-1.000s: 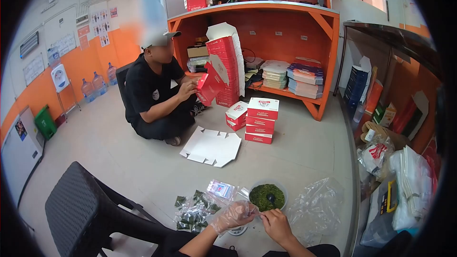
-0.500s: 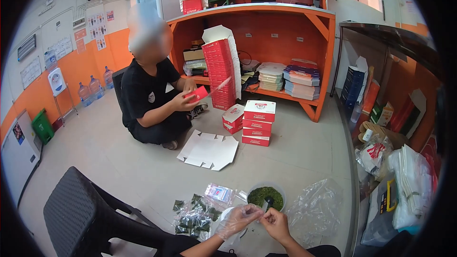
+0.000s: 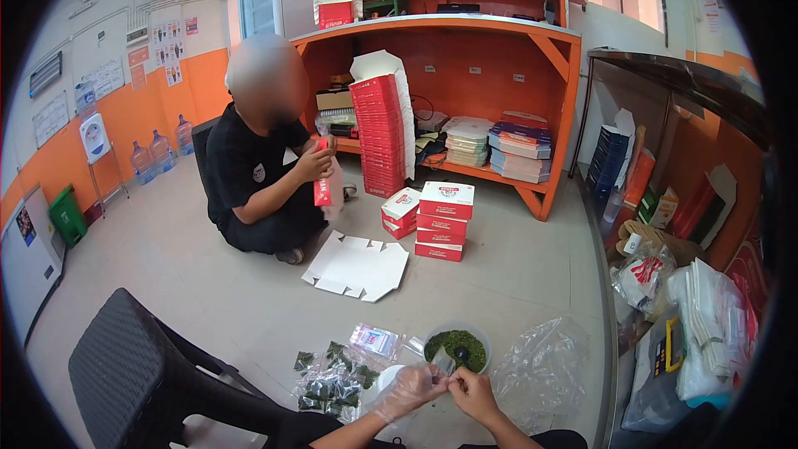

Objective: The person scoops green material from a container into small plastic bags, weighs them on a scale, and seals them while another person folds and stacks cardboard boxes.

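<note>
Pinching a small clear bag [image 3: 444,361] between their fingertips, two hands meet low in the view: the left hand [image 3: 411,391], in a loose transparent glove, has its fingers closed on the bag's left side, and the bare right hand [image 3: 475,397] has thumb and fingers closed at its near right corner. The bag's long axis seems to run away from the wearer, tipping a little leftward, so its far end overlaps the near left part of a round tub [image 3: 488,341] — whether it touches the rim or hangs above it, I cannot tell. The tub lies just beyond the fingertips and slightly to the right, on the right hand's side; it holds green flakes [image 3: 470,339], with a black knob-like piece [image 3: 461,352] standing among them. Left of the gloved hand lie a white round object [image 3: 389,378], partly hidden, and a spread of packets with dark green contents [image 3: 328,391]; right of the bare hand, crumpled clear plastic [image 3: 544,370] rests on the floor. Farther off are a flat white carton blank [image 3: 356,266], stacked red-and-white boxes [image 3: 443,224] and a seated person [image 3: 253,158] holding a red carton — then, behind them, an orange shelf unit [image 3: 499,100].
</note>
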Tool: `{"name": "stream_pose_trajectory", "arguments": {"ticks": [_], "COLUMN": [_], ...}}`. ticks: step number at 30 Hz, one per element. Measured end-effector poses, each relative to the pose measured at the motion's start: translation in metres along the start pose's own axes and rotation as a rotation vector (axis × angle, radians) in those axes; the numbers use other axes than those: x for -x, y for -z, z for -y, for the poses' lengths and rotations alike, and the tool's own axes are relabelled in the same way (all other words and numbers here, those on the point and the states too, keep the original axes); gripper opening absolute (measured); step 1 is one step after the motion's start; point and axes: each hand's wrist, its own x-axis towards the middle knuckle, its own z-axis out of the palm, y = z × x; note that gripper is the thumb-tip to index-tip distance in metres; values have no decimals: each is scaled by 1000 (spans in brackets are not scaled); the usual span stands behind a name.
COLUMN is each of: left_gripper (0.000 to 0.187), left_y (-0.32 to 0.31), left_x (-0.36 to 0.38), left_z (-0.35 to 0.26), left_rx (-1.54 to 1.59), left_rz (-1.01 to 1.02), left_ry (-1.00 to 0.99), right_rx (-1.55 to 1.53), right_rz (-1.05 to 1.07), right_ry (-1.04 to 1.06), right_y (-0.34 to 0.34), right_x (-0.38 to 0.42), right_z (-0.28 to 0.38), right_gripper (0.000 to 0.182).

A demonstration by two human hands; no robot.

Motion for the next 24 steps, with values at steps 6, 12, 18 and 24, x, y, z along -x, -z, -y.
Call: {"name": "stream_pose_trajectory", "arguments": {"ticks": [6,12,18,24], "left_gripper": [28,21,21,12], "left_y": [-16,-17,-12,14], "left_x": [-1,1,-4,-8], "left_z": [-4,6,17,26], "left_rx": [-193,-9,-55,1076], "left_rz": [-297,-151,-300,44], "left_ry": [-4,76,34,297], "right_rx": [448,275,388,-43], "right_rz": [-222,-118,-40,-275], "right_ry": [68,89,72,-83], "right_y": [-7,-6,0,-3], "right_x": [2,1,-1,-9], "right_z": [12,15,12,7], "right_gripper": [19,19,21,23]}}
